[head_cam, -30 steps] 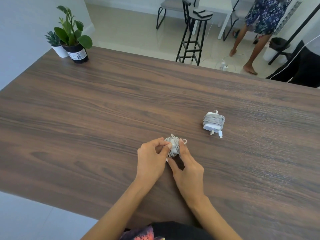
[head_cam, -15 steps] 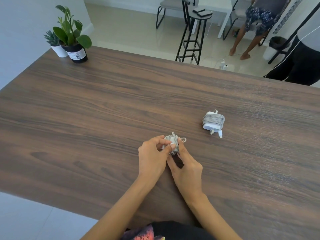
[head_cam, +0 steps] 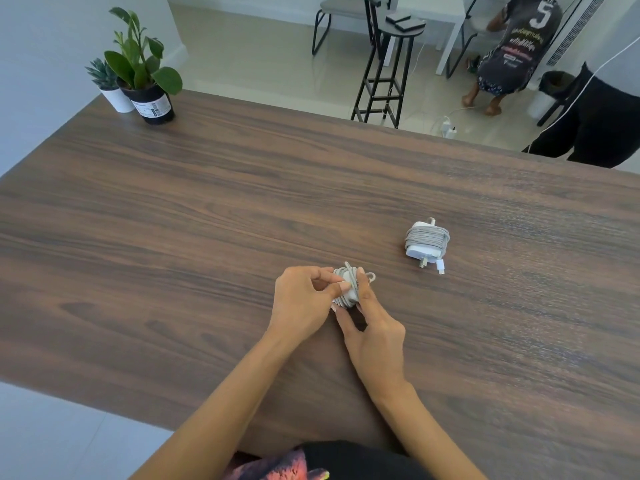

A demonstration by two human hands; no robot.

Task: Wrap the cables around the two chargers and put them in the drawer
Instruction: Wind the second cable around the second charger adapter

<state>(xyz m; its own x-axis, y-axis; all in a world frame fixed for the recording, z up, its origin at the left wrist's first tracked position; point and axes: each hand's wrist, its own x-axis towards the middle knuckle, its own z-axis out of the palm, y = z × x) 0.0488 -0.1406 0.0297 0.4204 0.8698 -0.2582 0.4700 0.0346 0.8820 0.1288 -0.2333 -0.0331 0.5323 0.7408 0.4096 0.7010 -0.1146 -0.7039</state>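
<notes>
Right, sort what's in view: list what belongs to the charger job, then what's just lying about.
Part of the job:
- charger in hand, cable nearly wound, held by left hand and right hand
- wrapped charger, lying apart on the table

Just lying about:
- black-potted plant
- small white-potted plant
- black stool beyond the table

No drawer shows.

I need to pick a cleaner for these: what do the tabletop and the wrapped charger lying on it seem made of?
Tabletop: dark brown wood-grain surface, matt, likely laminate or veneer; the streaked grain shows, the core does not. Wrapped charger: smooth white plastic-looking body, bound in pale grey cable that looks braided or rubbery; too small to tell which.
</notes>
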